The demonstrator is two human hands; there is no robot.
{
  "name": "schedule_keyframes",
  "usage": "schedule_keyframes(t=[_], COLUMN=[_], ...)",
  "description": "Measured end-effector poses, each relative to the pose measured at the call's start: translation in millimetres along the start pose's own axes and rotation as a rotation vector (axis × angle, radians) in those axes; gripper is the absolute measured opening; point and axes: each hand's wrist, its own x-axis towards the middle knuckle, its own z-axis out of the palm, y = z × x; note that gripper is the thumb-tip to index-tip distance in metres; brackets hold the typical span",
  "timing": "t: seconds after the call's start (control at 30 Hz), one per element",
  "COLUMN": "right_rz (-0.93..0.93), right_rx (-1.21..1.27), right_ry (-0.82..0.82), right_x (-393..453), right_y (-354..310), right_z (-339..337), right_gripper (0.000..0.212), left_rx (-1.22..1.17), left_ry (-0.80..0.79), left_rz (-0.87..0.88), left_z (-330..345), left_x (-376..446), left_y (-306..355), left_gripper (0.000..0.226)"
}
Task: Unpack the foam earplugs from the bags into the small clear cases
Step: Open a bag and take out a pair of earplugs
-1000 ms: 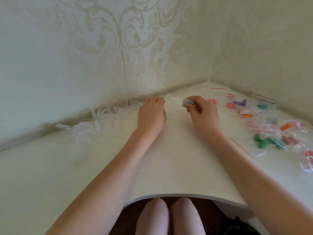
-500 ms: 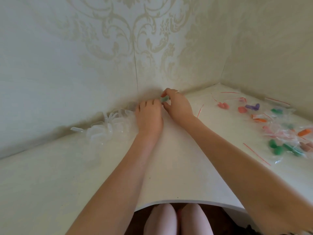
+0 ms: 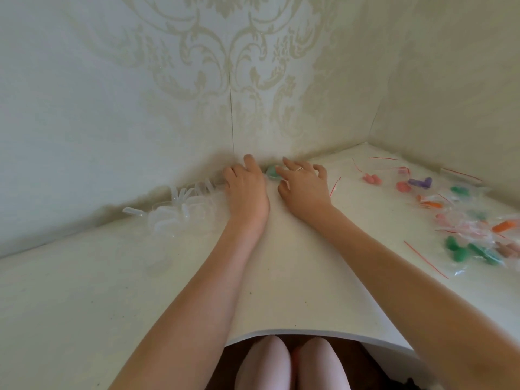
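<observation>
A green foam earplug sits at twelve o'clock on the white desk, hard against the wall, in the gap between the two hands; it probably rests in or on one of the small clear cases, though the case itself is too faint there to make out. The right hand lies palm down just to the earplug's three o'clock, fingers spread and nearly straight, the index fingertip touching or almost touching the plug; it grips nothing. The left hand lies at the earplug's nine o'clock, fingers loosely extended toward the wall, seemingly steadying the case so the plug drops in cleanly; whether it actually holds one, I cannot tell. Both forearms reach straight ahead and converge at the wall. At ten o'clock a cluster of clear cases waits with lids up, handy to the left hand. At two to three o'clock the bags of earplugs lie scattered, within the right hand's reach.
</observation>
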Motion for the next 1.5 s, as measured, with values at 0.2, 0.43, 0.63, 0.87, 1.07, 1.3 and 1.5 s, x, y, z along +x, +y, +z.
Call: schedule_keyframes(t=[0.2, 0.43, 0.63, 0.87, 1.07, 1.3, 1.5], right_rz=[0.054, 0.021, 0.157, 0.125, 0.195, 0.127, 0.1], right_rx=[0.795, 0.856, 0.985, 0.991, 1.072, 0.995, 0.976], right_ry=[0.126, -0.037, 0.157, 0.189, 0.173, 0.061, 0.114], right_x=[-27.9, -55.9, -55.1, -58.3, -57.6, -60.0, -56.8], right_y=[3.1, 36.7, 40.3, 44.3, 37.0, 33.0, 25.6], right_z=[-31.5, -36.6, -40.4, -39.3, -38.0, -42.4, -36.0], right_gripper=[0.043, 0.034, 0.011, 0.012, 0.019, 0.025, 0.024], left_rx=[-0.712, -1.198, -1.565, -1.75, -1.164, -1.165, -1.595], left_ry=[-0.083, -0.49, -0.683, -0.901, -0.479, -0.608, -0.806], left_rz=[0.113, -0.125, -0.398, -0.47, -0.131, -0.042, -0.454], left_z=[-10.1, -11.4, -9.7, -23.5, -18.3, -16.2, -20.0], left_x=[-1.9, -3.3, -6.1, -16.5, -27.9, -27.6, -11.7], left_y=[12.3, 16.8, 23.2, 31.3, 35.8, 18.0, 18.0], left_gripper=[0.046, 0.042, 0.046, 0.014, 0.032, 0.033, 0.009])
